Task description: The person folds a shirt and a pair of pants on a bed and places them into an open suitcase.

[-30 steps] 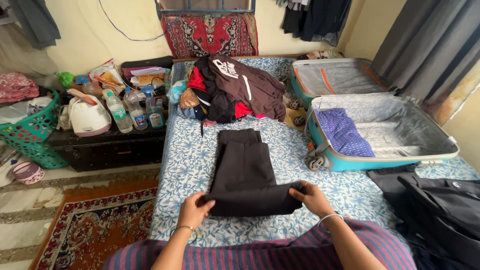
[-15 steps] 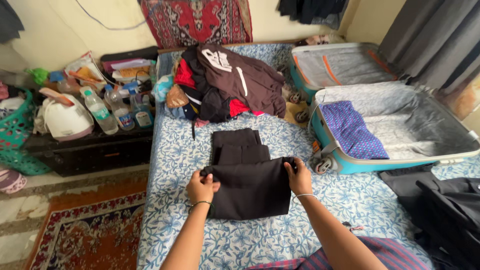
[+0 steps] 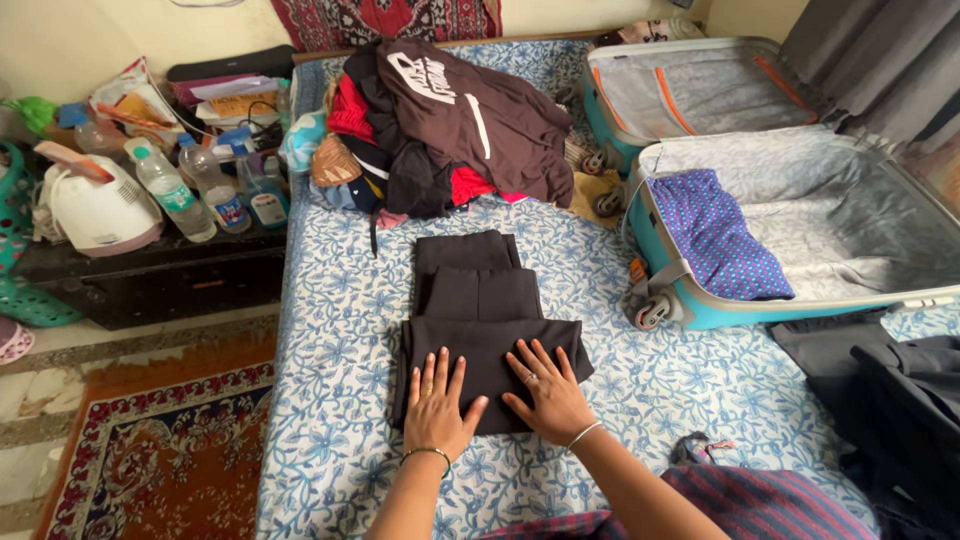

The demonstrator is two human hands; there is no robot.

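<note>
My left hand (image 3: 436,408) and my right hand (image 3: 548,395) both lie flat, fingers (image 3: 528,356) spread wide, palms down on the folded black trousers (image 3: 482,325); they grip nothing, they only press the cloth. The trousers lie directly under my palms and reach away from me, so their long axis runs from my body toward the head of the bed (image 3: 340,330). The near end is doubled over into a thick, wider band, and both hands rest on this band, the left on its left half, the right on its right half, equally near. The cloth looks smooth, matte and rather heavy, with straight folded edges. The bed has a blue and white flowered sheet, soft and slightly wrinkled. Beyond the trousers is a loose pile of clothes (image 3: 450,125), dark brown, red and black. To the right, well apart, stands an open turquoise suitcase (image 3: 790,215), hard-shelled with grey lining, holding a folded purple dotted garment (image 3: 715,235).
</note>
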